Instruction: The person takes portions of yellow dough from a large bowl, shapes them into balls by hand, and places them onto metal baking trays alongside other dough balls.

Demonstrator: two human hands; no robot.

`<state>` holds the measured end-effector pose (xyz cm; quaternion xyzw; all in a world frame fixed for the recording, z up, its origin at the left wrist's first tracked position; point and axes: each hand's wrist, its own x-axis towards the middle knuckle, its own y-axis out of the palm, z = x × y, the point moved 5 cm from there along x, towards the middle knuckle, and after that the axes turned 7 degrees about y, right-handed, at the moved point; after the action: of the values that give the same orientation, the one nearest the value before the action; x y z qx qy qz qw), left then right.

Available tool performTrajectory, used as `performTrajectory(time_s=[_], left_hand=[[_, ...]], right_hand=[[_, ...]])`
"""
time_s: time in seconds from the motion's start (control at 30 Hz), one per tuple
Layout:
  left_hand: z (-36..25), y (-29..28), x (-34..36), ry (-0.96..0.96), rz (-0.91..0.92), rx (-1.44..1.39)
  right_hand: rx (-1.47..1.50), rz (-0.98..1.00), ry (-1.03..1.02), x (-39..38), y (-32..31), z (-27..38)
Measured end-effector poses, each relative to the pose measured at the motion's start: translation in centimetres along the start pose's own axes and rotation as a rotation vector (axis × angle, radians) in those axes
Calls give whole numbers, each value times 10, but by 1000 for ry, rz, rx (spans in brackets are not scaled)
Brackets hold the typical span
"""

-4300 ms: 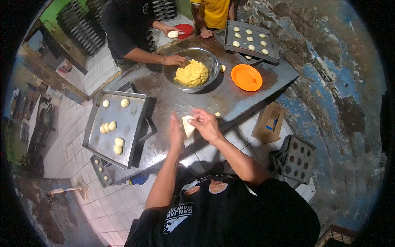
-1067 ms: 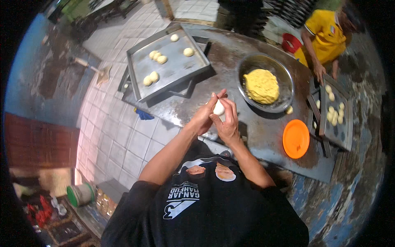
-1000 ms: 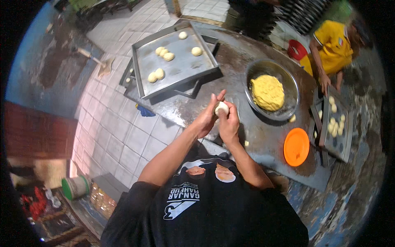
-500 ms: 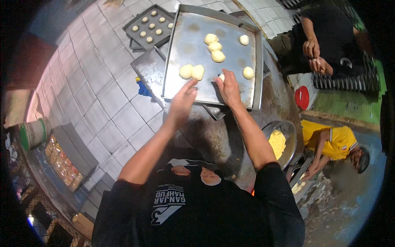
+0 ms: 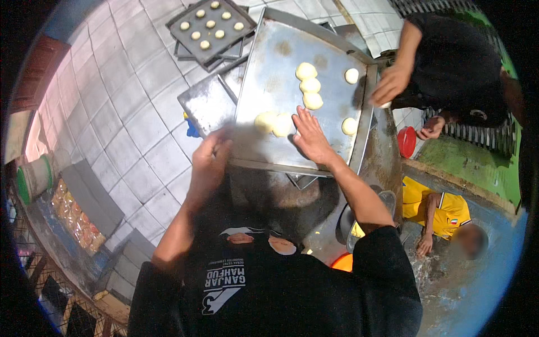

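My right hand (image 5: pixel 311 137) lies over the large metal tray (image 5: pixel 281 50) with fingers extended, just right of two touching dough balls (image 5: pixel 265 121); whatever is under the palm is hidden. My left hand (image 5: pixel 210 160) is at the tray's lower-left corner, blurred, with bent fingers; I cannot tell whether it grips the rim. Three joined dough balls (image 5: pixel 310 85) sit above my right fingertips, with two single balls (image 5: pixel 351 76) along the right side.
A smaller tray of dough balls (image 5: pixel 196 22) lies beyond. A person in black (image 5: pixel 449 67) reaches toward my tray with something pale; another in yellow (image 5: pixel 446 219) is lower right. A red container (image 5: pixel 407 141), metal bowl (image 5: pixel 348 216) and orange plate (image 5: pixel 341 262) are nearby.
My hands went from cupping dough over the table to the tray. Since half a second ago my right fingers stretched out, my left hand moved down-left, and the black-shirted person's hand came nearer.
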<state>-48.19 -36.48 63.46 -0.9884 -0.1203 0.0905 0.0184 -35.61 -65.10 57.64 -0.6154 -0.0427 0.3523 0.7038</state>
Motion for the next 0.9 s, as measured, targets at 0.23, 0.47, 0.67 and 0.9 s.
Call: performTrajectory(time_s=[0.23,0.47,0.67,0.9], left_hand=[[-28,45,-16,223,119,196],[-35,136,-100,383,129,175],[-24,253,-237,-162,524,-398],[-42,306,-360,68,647,-172]], right_hand=[[303,-463,148,-7,-12,49],[841,-740,448,-188,-30,77],[720,-1047,421,-385,2,104],[1458,-1058,767,-493,93,112]])
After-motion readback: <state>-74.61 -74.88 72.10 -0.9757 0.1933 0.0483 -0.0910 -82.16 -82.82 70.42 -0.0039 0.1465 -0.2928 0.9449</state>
